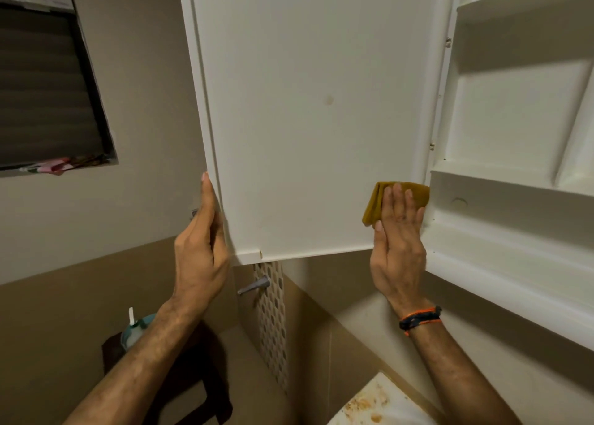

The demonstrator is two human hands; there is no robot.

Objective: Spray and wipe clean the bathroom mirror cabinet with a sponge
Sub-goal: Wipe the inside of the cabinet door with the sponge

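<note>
Risk I see: my flat right hand [398, 231] pressing the sponge [382, 201] could swing the door [305, 119] from my gripping left hand [201, 247].

Place: a home bathroom, by the look of it.
Cabinet [514, 173]: white wall unit with moulded shelves, door [308, 119] swung open.
Walls: beige tile below, a patterned strip [271, 321] (mosaic, perhaps).
Fitting: metal tap [255, 285].
Window [45, 87]: small, louvred.

Dark stool [205, 389] carries teal bottle [136, 331] (white nozzle); white cabinet shelves [514, 180] bare
</note>
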